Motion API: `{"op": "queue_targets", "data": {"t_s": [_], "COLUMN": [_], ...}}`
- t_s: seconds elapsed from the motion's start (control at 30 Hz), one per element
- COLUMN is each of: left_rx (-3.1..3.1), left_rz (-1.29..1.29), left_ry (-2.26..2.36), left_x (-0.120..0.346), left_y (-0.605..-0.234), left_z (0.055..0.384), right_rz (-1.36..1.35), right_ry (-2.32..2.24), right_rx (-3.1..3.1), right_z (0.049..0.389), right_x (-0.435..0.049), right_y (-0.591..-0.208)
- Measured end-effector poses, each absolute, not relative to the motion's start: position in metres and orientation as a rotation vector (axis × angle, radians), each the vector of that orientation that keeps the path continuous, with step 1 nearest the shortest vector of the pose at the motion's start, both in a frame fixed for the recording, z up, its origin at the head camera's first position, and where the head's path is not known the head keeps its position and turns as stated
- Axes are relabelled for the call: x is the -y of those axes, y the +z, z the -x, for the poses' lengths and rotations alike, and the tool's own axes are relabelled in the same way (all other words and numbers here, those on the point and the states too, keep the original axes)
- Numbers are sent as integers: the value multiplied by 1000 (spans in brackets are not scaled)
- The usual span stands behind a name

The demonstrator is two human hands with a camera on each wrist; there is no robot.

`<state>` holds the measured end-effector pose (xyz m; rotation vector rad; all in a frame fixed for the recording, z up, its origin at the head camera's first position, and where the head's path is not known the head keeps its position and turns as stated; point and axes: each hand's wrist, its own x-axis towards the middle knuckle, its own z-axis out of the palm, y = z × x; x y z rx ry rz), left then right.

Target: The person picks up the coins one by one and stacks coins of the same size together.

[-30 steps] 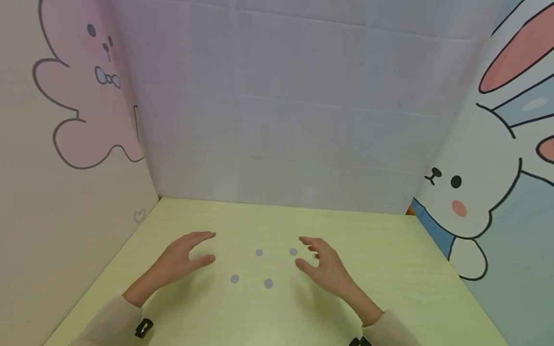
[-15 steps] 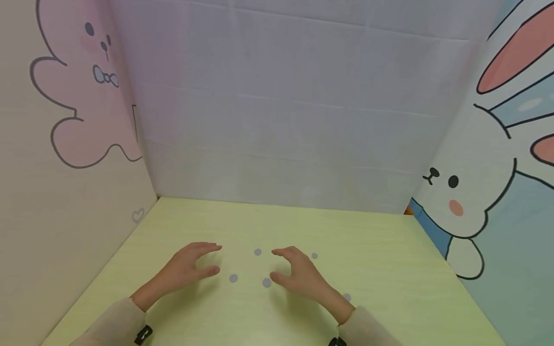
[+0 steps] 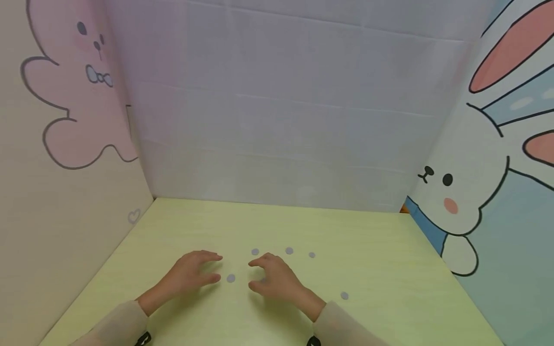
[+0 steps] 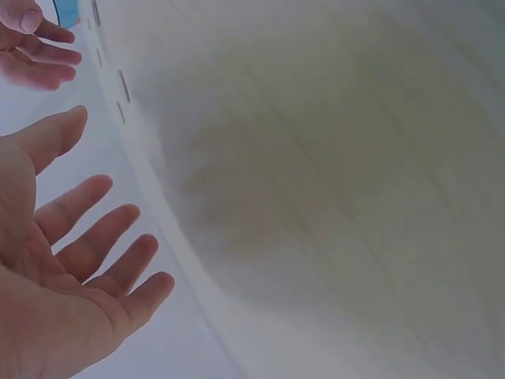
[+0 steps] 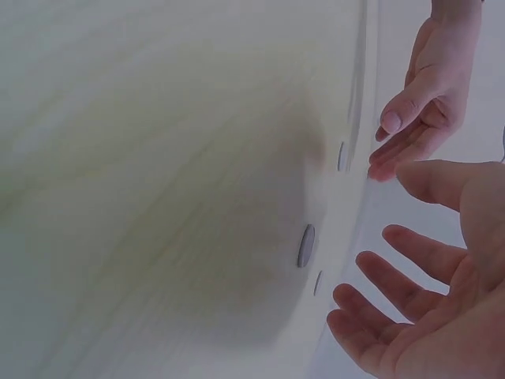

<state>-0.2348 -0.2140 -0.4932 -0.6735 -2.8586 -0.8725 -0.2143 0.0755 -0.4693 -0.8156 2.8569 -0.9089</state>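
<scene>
My left hand (image 3: 190,274) hovers over the table at left of centre, palm facing inward, fingers and thumb spread apart with nothing between them. Opposite it, my right hand (image 3: 277,278) holds the same relaxed pose, also bare. A small grey dot (image 3: 231,278) lies on the table in the gap between the hands. Another grey dot is mostly hidden behind the right hand's fingers. In the left wrist view the left hand's fingers (image 4: 99,245) are loosely extended. The right wrist view shows the right hand's fingers (image 5: 394,292) gently bent and holding nothing.
Further grey dots mark the pale yellow table (image 3: 207,221): one dot (image 3: 255,252) beyond the hands, another (image 3: 289,250) beside it, and one (image 3: 344,295) to the right. A grey sheet (image 3: 277,120) closes the back; a rabbit-printed panel (image 3: 467,202) and a pink-figure panel (image 3: 86,192) flank the sides.
My right hand has moved left and nearer to me, uncovering dots on the right and covering one at the middle. My left hand has shifted slightly right and nearer. The head view has turned slightly right.
</scene>
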Motion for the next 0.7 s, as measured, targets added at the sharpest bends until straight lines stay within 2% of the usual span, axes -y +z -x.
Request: {"op": "queue_targets", "data": {"t_s": [0.7], "left_rx": [2881], "left_rz": [726], "left_ry": [-815], "left_x": [201], "left_y": [-502], "left_z": [240], "right_rz": [749], "right_ry": [-635], "right_rx": [-2982], "right_z": [222], "right_x": [-49], "right_y": [-485]}}
